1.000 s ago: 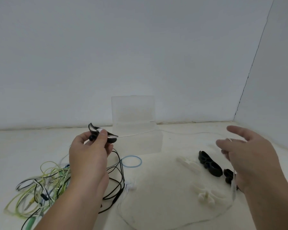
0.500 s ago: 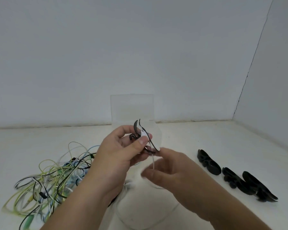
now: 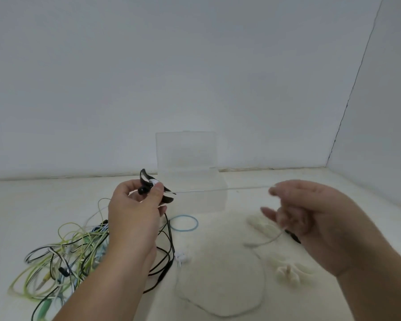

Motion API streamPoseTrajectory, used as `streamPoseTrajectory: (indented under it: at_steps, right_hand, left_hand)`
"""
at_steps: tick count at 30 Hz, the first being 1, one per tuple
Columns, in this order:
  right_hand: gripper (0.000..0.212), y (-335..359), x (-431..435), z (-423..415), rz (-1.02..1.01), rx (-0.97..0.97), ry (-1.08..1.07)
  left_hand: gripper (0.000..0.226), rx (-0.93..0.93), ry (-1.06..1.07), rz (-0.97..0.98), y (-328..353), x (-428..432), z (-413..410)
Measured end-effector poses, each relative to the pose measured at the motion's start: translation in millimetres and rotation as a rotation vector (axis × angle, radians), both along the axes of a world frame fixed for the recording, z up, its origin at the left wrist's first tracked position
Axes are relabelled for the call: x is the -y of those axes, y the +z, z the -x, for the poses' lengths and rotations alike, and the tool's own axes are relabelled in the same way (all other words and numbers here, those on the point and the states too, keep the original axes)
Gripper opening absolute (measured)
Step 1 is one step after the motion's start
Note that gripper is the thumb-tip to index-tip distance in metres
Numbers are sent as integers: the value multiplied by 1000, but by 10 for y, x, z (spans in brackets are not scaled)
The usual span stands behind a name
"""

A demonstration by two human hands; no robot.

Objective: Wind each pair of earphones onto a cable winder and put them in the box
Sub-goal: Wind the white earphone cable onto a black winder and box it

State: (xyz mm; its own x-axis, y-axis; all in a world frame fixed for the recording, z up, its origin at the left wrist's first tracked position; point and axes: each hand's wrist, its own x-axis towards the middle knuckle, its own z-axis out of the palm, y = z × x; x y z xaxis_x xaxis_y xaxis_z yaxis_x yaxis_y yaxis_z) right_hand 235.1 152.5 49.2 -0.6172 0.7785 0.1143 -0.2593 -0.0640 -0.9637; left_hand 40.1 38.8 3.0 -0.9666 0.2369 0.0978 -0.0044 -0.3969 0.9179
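My left hand grips a black cable winder with white cable wrapped round its middle. A white earphone cable runs taut from the winder to my right hand, which pinches it between thumb and fingers; the rest of the cable droops below the hand and loops over the table. The clear plastic box stands open behind the winder, its lid upright. A white earbud lies on the table.
A tangle of green, black and white earphone cables lies at the left. A blue ring rests before the box. White cable winders lie at the right, with a black winder partly hidden behind my right hand.
My right hand has swung out to the right from beside the winder, pulling the white cable taut. My left hand with the winder has shifted left and turned.
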Motion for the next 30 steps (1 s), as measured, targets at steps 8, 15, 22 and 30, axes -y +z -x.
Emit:
streamPoseTrajectory:
  at_steps: [8,15,22,30]
  right_hand:
    - [59,50,-402,-284,218,-620,-210]
    - [50,-88,-491,-219,-196,84,-739]
    - [40,-267,-159,55,-754,734,-465]
    - [9,-333,242,288,-511,478,179]
  left_hand:
    - [20,-6,166,-2,3,38,63]
    - [15,-38,83,27,28,39,21]
    - [15,-140,-351,28,86,29,-190]
    - [31,-156,-551,25,74,24,-272]
